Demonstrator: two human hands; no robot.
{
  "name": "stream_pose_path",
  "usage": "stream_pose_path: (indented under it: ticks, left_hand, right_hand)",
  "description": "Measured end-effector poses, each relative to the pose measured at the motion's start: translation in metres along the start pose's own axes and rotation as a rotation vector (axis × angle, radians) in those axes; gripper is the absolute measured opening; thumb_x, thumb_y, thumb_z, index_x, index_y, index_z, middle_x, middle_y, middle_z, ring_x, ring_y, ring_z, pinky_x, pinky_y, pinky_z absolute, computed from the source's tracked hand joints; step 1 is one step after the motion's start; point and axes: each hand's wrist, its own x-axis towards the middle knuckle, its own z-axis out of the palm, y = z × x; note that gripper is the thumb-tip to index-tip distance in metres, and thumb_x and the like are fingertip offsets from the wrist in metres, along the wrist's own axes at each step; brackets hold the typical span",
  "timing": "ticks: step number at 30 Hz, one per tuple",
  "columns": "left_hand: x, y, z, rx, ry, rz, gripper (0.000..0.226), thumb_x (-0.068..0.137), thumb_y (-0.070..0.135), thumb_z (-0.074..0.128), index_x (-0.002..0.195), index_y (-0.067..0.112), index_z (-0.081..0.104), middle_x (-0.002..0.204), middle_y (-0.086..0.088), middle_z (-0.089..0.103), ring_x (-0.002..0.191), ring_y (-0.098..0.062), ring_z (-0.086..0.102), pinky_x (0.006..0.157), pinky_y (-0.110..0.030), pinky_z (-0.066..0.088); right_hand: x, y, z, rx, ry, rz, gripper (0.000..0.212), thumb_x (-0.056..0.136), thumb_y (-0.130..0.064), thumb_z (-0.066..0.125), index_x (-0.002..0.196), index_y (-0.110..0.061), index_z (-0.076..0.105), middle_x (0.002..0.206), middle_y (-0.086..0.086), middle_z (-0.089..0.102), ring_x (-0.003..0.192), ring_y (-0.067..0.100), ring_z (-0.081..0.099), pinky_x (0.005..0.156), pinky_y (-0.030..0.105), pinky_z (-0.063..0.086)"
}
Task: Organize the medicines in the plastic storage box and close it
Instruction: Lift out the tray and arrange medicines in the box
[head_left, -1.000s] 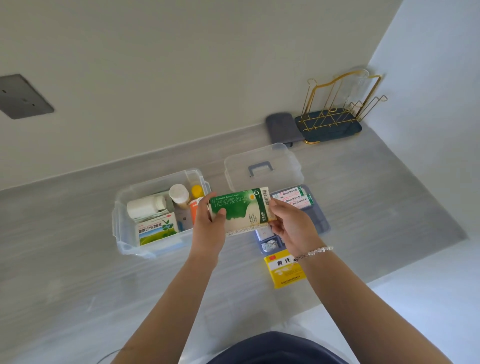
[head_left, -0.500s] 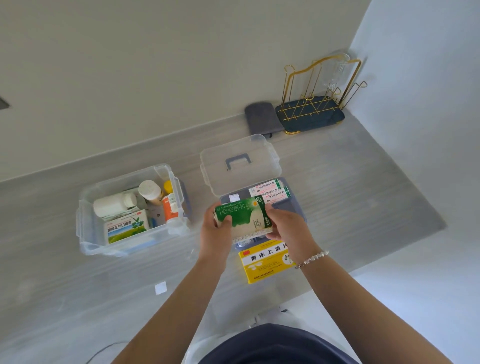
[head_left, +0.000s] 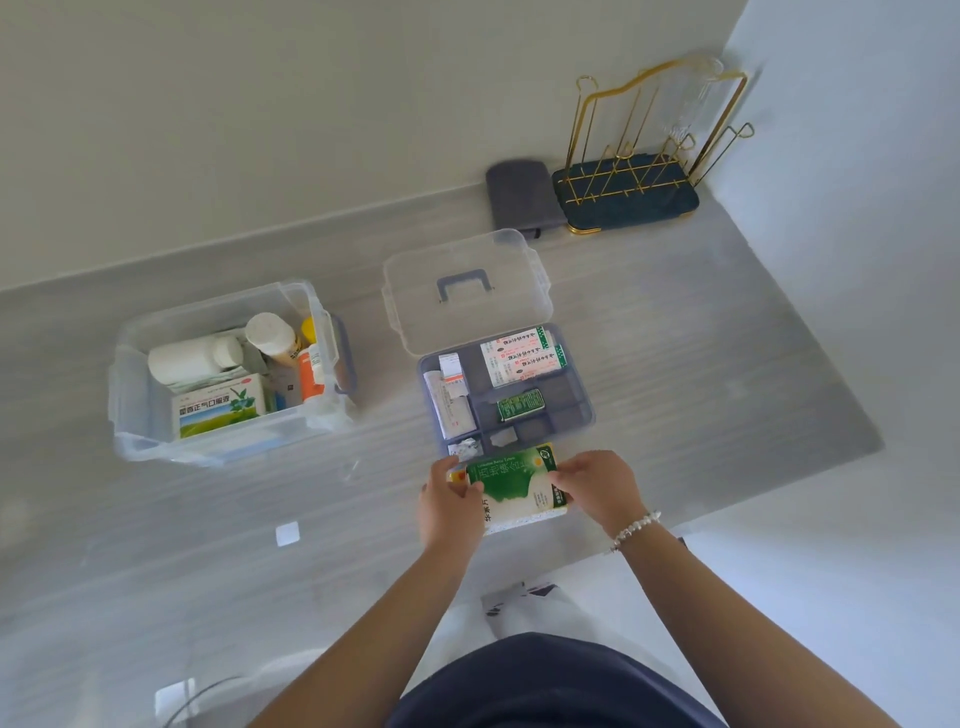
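Observation:
I hold a green-and-white medicine box (head_left: 514, 486) flat near the counter's front edge, my left hand (head_left: 449, 506) on its left end and my right hand (head_left: 597, 488) on its right end. It lies over a yellow box (head_left: 457, 475), of which only a corner shows. Just beyond it sits a grey divided tray (head_left: 576, 410) with white-and-red packets (head_left: 522, 358), a small green box (head_left: 521, 404) and folded leaflets (head_left: 449, 400). The clear lid with a grey handle (head_left: 465, 286) lies behind the tray. At the left stands the clear plastic storage box (head_left: 130, 415), holding bottles (head_left: 192, 358) and a green-white carton (head_left: 221, 405).
A gold wire rack on a dark green base (head_left: 631, 192) and a folded grey cloth (head_left: 522, 197) stand at the back right by the wall. A small white square (head_left: 287, 533) lies on the grey counter (head_left: 701, 364). The counter's front edge runs just behind my wrists.
Both hands have carried the green-and-white box from above the storage box rightward and down toward the front edge, onto the yellow box. The tray's compartments are now uncovered.

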Motion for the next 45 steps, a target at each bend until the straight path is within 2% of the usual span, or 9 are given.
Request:
stream_pose_path:
  ticks: [5, 8, 10, 13, 21, 27, 30, 39, 45]
  left_hand:
    - [0.001, 0.001, -0.003, 0.021, 0.074, 0.035, 0.036, 0.086, 0.013, 0.059, 0.118, 0.017, 0.043, 0.076, 0.004, 0.058, 0.069, -0.013, 0.057, 0.052, -0.029, 0.047]
    - [0.0, 0.004, -0.007, 0.039, 0.072, 0.033, 0.037, 0.084, 0.02, 0.061, 0.116, 0.019, 0.042, 0.091, -0.001, 0.059, 0.077, -0.02, 0.059, 0.055, -0.029, 0.045]
    - [-0.001, 0.006, -0.012, 0.072, 0.076, 0.052, 0.039, 0.084, 0.026, 0.06, 0.118, 0.021, 0.041, 0.102, -0.002, 0.056, 0.086, -0.022, 0.059, 0.058, -0.03, 0.045]
    - [-0.003, 0.009, -0.02, 0.069, 0.093, 0.091, 0.041, 0.085, 0.029, 0.059, 0.121, 0.022, 0.041, 0.104, -0.001, 0.057, 0.089, -0.022, 0.059, 0.065, -0.033, 0.05]
    - [-0.004, 0.032, -0.051, -0.054, 0.078, 0.228, 0.029, 0.089, 0.028, 0.052, 0.117, 0.023, 0.047, 0.097, 0.002, 0.061, 0.076, -0.014, 0.058, 0.055, -0.024, 0.042]
    - [-0.004, 0.045, -0.1, -0.045, 0.077, 0.374, 0.016, 0.09, 0.029, 0.052, 0.106, 0.028, 0.051, 0.089, 0.001, 0.064, 0.085, -0.017, 0.063, 0.071, -0.028, 0.05]
    - [-0.003, 0.048, -0.131, -0.035, 0.088, 0.42, 0.015, 0.09, 0.028, 0.051, 0.105, 0.028, 0.052, 0.091, -0.001, 0.064, 0.084, -0.017, 0.063, 0.07, -0.026, 0.048]
    - [0.027, 0.053, -0.222, 0.008, 0.205, 0.452, 0.01, 0.089, 0.019, 0.048, 0.09, 0.025, 0.056, 0.085, 0.006, 0.064, 0.081, -0.013, 0.058, 0.064, -0.016, 0.04]
    - [0.067, 0.053, -0.264, 0.055, 0.154, 0.369, 0.018, 0.09, 0.024, 0.05, 0.105, 0.019, 0.059, 0.099, 0.004, 0.064, 0.087, -0.008, 0.058, 0.071, -0.019, 0.041]
  right_hand:
    - [0.0, 0.001, 0.003, 0.137, 0.091, -0.038, 0.017, 0.08, -0.025, 0.063, 0.086, -0.012, 0.072, 0.087, 0.006, 0.074, 0.064, 0.012, 0.058, 0.05, 0.014, 0.042]
    - [0.0, 0.001, 0.002, 0.132, 0.084, -0.048, 0.025, 0.078, -0.028, 0.063, 0.099, -0.016, 0.068, 0.098, 0.002, 0.072, 0.073, 0.009, 0.057, 0.053, 0.014, 0.039]
    - [0.0, 0.0, 0.001, 0.121, 0.093, -0.053, 0.032, 0.078, -0.033, 0.062, 0.106, -0.017, 0.064, 0.103, -0.001, 0.069, 0.08, 0.01, 0.056, 0.065, 0.021, 0.043]
    - [-0.004, -0.006, -0.001, 0.142, 0.127, -0.087, 0.031, 0.079, -0.035, 0.063, 0.105, -0.019, 0.064, 0.105, -0.002, 0.068, 0.082, 0.008, 0.055, 0.072, 0.024, 0.043]
    - [-0.022, -0.054, 0.003, 0.295, 0.143, -0.266, 0.022, 0.082, -0.03, 0.064, 0.1, -0.017, 0.068, 0.09, -0.006, 0.067, 0.075, 0.001, 0.057, 0.061, 0.012, 0.04]
    - [-0.04, -0.11, 0.018, 0.416, 0.074, -0.409, 0.015, 0.083, -0.027, 0.064, 0.093, -0.018, 0.07, 0.077, -0.008, 0.067, 0.071, 0.004, 0.062, 0.066, 0.018, 0.049]
    - [-0.046, -0.14, 0.031, 0.467, 0.054, -0.456, 0.012, 0.081, -0.025, 0.065, 0.09, -0.018, 0.071, 0.077, -0.003, 0.069, 0.074, 0.011, 0.064, 0.073, 0.029, 0.051]
    - [-0.05, -0.227, 0.074, 0.461, -0.038, -0.553, 0.009, 0.081, -0.018, 0.064, 0.084, -0.024, 0.07, 0.074, -0.005, 0.067, 0.07, 0.013, 0.06, 0.067, 0.027, 0.048]
    - [-0.034, -0.264, 0.098, 0.391, -0.04, -0.53, 0.01, 0.082, -0.019, 0.065, 0.09, -0.018, 0.071, 0.077, -0.007, 0.066, 0.074, 0.011, 0.062, 0.074, 0.027, 0.052]
